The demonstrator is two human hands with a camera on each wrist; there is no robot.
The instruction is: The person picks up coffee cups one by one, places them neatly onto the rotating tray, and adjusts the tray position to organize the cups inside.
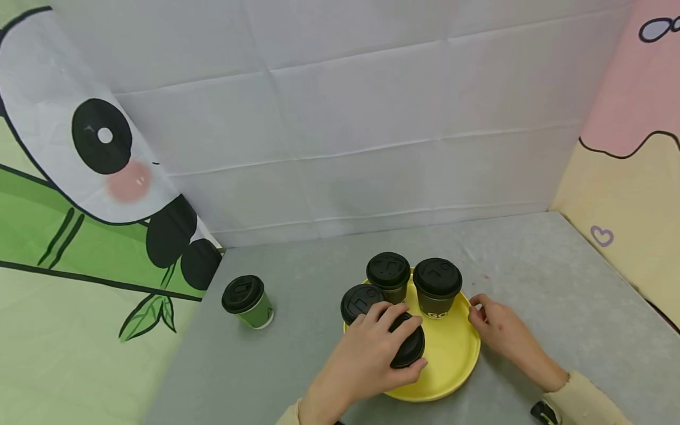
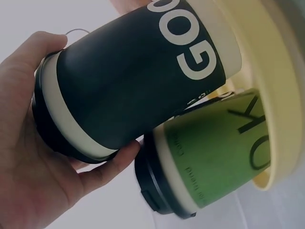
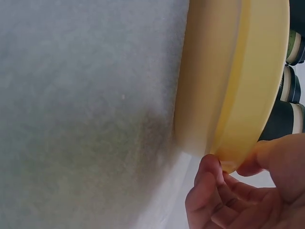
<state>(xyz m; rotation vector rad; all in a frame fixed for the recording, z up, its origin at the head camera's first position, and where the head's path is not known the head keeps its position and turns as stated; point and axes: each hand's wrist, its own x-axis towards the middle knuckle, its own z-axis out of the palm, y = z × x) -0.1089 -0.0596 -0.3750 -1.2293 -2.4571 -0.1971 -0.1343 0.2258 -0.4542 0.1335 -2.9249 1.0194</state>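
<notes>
My left hand [image 1: 363, 351] spreads its fingers and thumb round the black lid of a dark paper coffee cup [image 2: 138, 76], at the near left of a round yellow tray [image 1: 448, 357]. White letters show on that cup's side in the left wrist view; whether its base touches the tray I cannot tell. A green lidded cup [image 2: 214, 148] stands right beside it, its lid close to my fingers. My right hand [image 1: 502, 330] pinches the tray's right rim between thumb and fingers, clearly seen in the right wrist view.
Toward the tray's back are two more black-lidded cups, one on the left [image 1: 389, 274] and one on the right [image 1: 438, 286]. Off the tray, a green cup with a black lid [image 1: 248, 301] stands on the grey table [image 1: 308, 354]. A white cloth wall [image 1: 345, 118] rises behind.
</notes>
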